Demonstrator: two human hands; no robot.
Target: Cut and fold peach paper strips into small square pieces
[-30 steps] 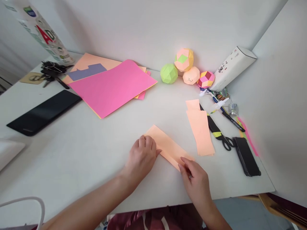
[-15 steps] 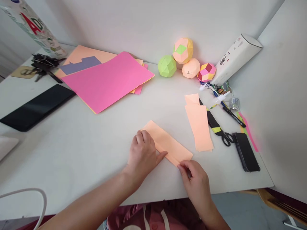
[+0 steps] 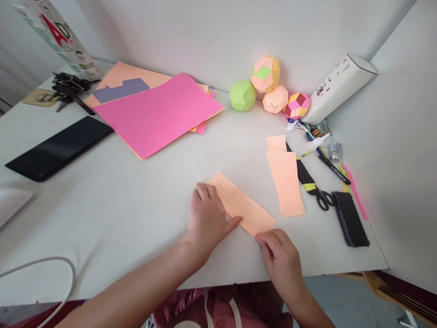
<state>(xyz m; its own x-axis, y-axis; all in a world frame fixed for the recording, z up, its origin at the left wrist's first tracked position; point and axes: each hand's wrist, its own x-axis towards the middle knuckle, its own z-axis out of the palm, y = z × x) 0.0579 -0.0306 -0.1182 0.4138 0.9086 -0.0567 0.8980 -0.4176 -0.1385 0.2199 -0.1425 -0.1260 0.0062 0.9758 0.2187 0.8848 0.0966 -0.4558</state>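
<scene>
A peach paper strip (image 3: 244, 200) lies slantwise on the table between my two hands. My left hand (image 3: 208, 209) is at its left end, fingers curled over the paper and thumb stretched along the near edge. At the near right corner, my right hand (image 3: 280, 250) pinches the edge between thumb and fingertips. Part of the strip's left end is hidden under my left fingers. To the right lie more peach paper strips (image 3: 285, 182), overlapping one another, partly on top of black scissors (image 3: 309, 182).
Pink paper sheets (image 3: 160, 114) and a black tablet-like slab (image 3: 59, 148) lie on the left, with keys (image 3: 70, 89) behind. Faceted paper balls (image 3: 242, 95) stand along the wall. A phone (image 3: 351, 218) and pens (image 3: 334, 168) are on the right. A white cable (image 3: 73, 278) curves at front left.
The view has shifted slightly, moving the scene a little to the right. The narrow raised fold along the strip's near edge, between my hands, now shows less. Both hands keep their places on the paper.
</scene>
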